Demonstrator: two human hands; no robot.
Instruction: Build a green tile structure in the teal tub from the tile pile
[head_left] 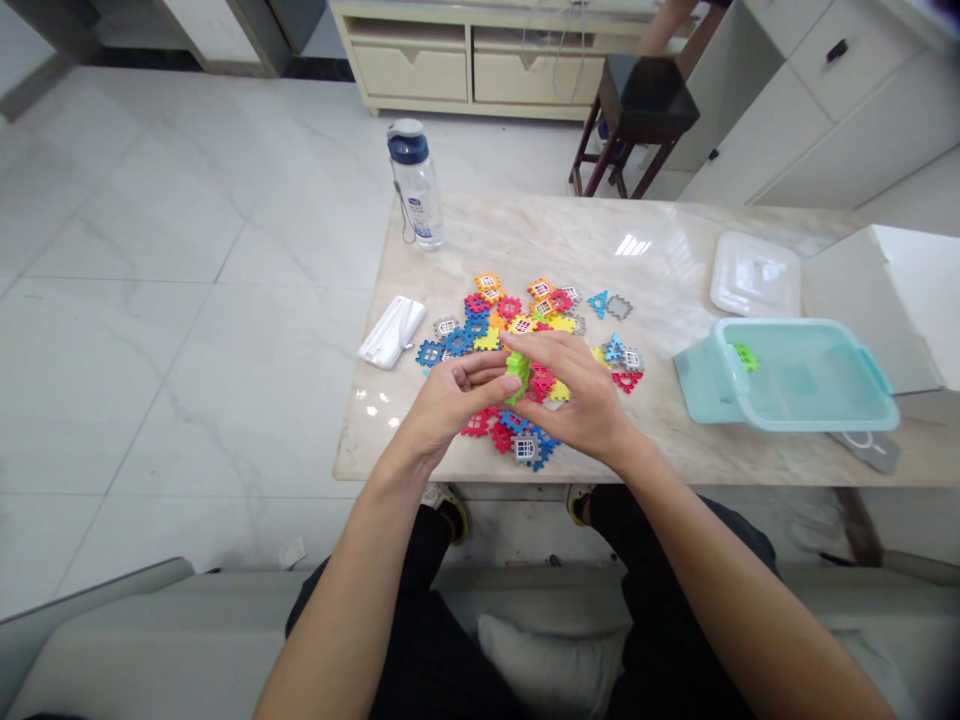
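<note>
Both of my hands meet over a pile of colourful interlocking plastic tiles (517, 320) on a marble table (660, 250). My left hand (450, 400) and my right hand (577, 395) together pinch a small green tile piece (517, 372), with red and yellow tiles held just under the right fingers. Red, blue and grey tiles lie right below my hands near the table's front edge.
A teal plastic bin (802, 375) with one green tile inside stands at the right, its clear lid (754, 275) behind it. A water bottle (416, 185) stands at the far left corner, a white pouch (391, 332) at the left. A dark stool (637, 110) stands beyond the table.
</note>
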